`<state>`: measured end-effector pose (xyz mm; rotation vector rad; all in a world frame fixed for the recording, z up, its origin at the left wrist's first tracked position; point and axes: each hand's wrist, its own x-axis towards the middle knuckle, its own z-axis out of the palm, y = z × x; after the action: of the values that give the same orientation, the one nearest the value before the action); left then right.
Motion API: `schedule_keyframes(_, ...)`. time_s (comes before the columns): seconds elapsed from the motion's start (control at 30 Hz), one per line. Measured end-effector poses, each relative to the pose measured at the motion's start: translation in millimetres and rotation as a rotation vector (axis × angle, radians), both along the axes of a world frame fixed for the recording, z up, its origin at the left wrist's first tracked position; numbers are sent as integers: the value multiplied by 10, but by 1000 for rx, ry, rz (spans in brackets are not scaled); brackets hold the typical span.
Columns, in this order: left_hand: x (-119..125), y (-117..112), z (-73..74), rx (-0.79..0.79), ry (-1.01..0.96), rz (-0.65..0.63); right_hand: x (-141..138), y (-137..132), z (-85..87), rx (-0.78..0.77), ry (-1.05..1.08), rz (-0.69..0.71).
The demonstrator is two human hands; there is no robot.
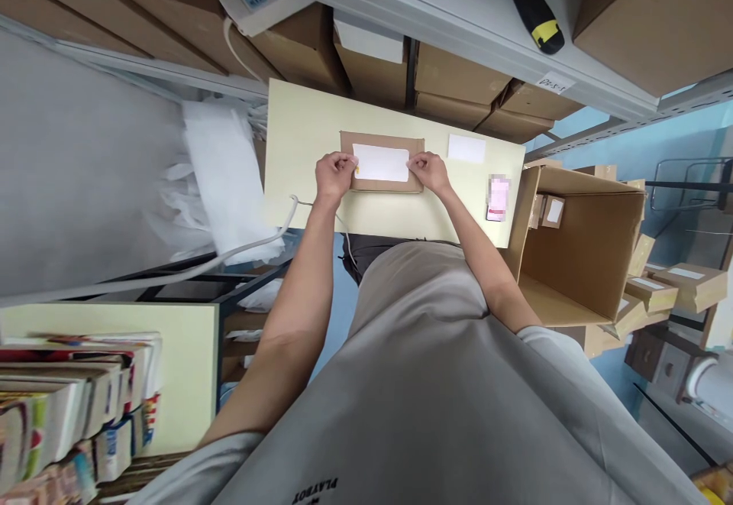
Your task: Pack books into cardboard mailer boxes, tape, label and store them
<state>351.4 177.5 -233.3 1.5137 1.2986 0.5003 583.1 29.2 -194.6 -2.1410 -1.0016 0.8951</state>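
Observation:
A flat brown cardboard box [381, 186] lies on the pale yellow table [303, 131]. Over its top face is a white label [382, 163], with a small yellow-orange mark near its left end. My left hand [335, 176] pinches the label's left edge between thumb and fingertips. At the opposite edge, my right hand [431, 172] pinches it the same way. Whether the label touches the cardboard along its whole length, I cannot tell. To the right of the box lie a white paper slip [466, 148] and a phone [498, 198] with a pinkish screen.
A large open carton [573, 253] holding small boxes stands right of the table. Above the table's far side runs a metal shelf [458, 39] with a black-and-yellow tool handle [530, 4]. A grey cable [229, 253] crosses at left. Books [74, 398] stand at lower left.

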Motion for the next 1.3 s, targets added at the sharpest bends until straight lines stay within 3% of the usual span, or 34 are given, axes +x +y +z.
schedule_keyframes(0.8, 3, -38, 30, -20, -20, 15, -86, 8, 58, -31, -31, -41)
schedule_keyframes(1.07, 5, -50, -3, 31, 26, 25, -109, 0, 44, -33, -52, -53)
schedule_keyframes(1.3, 53, -155, 73, 116, 95, 70, -141, 54, 38, -54, -48, -106)
